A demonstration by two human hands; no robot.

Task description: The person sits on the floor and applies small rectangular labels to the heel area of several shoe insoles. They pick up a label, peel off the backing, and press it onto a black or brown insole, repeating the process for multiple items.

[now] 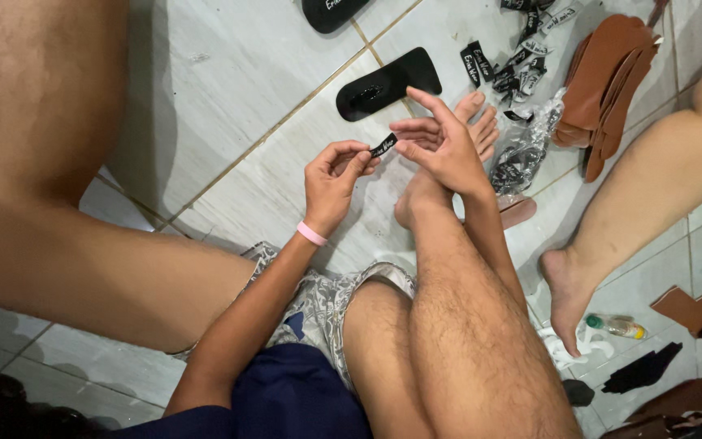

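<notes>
Small black label tag (pixel 383 146) is sitting mid-frame, above the white tiled floor (pixel 229 73), pinched between the two hands. It's a short rectangular strip with white print (not readable as a shape beyond lettering).

Going left to right around it: a bare leg is filling the left side, nothing on the floor there. Up top centre, one black sandal sole (pixel 387 81) is lying flat on the tiles just beyond the hands, and a second black sole (pixel 331 12) is getting cut off by the top edge. Right of that, a loose heap of matching black label tags (pixel 513 61) is spreading over the floor, with a clear plastic bag of more tags (pixel 522 154) just below it. A stack of brown sole cutouts (pixel 611 77) is leaning next to the bag. Far right, another person's leg (pixel 635 203) is crossing the frame; a small clear bottle with a green cap (pixel 615 326) is lying near that foot, and brown and black scraps (pixel 692 309) are sitting at the lower right.

The person's own foot (pixel 448 162) is sitting directly under the right hand, partly hidden by it.

Left hand (pixel 331 183) (pink wristband): grip is closed, thumb and forefinger clamping the tag's left end. Right hand (pixel 440 146): thumb and lower fingers are closing on the tag's right end, index finger sticking out straight.
</notes>
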